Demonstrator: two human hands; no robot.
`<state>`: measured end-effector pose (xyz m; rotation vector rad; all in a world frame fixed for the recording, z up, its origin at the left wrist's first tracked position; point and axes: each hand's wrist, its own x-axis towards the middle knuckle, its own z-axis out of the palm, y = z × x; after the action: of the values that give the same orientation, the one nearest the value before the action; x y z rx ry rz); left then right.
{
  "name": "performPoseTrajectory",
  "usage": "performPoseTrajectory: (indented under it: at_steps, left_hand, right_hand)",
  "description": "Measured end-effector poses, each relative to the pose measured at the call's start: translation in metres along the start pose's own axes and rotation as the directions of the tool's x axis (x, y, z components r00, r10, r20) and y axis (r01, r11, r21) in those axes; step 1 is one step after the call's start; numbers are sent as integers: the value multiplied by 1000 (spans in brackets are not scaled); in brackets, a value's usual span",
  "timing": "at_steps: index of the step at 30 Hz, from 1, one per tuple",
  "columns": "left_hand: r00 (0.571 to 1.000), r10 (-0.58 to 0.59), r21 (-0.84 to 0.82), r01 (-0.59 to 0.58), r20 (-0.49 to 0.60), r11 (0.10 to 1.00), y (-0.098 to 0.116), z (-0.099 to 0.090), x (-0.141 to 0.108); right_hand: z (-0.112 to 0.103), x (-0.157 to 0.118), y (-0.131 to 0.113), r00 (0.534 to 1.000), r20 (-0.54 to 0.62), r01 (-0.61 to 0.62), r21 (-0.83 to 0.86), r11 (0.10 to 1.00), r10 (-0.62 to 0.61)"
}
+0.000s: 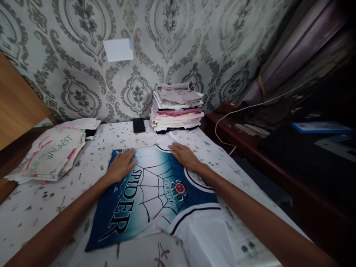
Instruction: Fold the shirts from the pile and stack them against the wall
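A blue and white T-shirt (155, 178) with a web print and the word SPIDER lies spread on the patterned bedsheet (91, 196), its collar side to the right. My left hand (122, 165) rests flat on its far left part, fingers stretched out. Across from it, my right hand (185, 155) lies on the far right part near the shoulder, with the fingers extended. One white sleeve reaches toward me at the lower right. Neither hand visibly grips the fabric.
A stack of folded clothes (178, 109) stands against the wall, beside a black phone (138, 125). At the left lies a pile of white printed cloth (52, 152). A white cable (219, 129) hangs over the dark wooden edge (222, 137) on the right.
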<state>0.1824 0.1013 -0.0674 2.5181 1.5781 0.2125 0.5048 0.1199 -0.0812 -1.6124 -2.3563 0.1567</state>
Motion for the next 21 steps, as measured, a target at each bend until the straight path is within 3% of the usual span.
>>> performPoseTrajectory:
  at_steps: [3,5,14,21]
  left_hand:
    - [996,-91,66,92,-25,994,-42,-5,-2]
    - [994,-106,100,110,-40,989,-52,-5,-3]
    - [992,-118,118,123,-49,985,-45,-4,-3]
    - [985,-153,92,160,-82,983,-51,-4,0]
  right_hand:
    - [-9,4,26,987,14,-157,-42,987,158]
    - [-13,9,33,979,13,-205,-45,978,206]
    - [-13,65,21,927,-5,-375,-67,925,375]
    - [-19,70,29,904,-54,-427,-60,902,424]
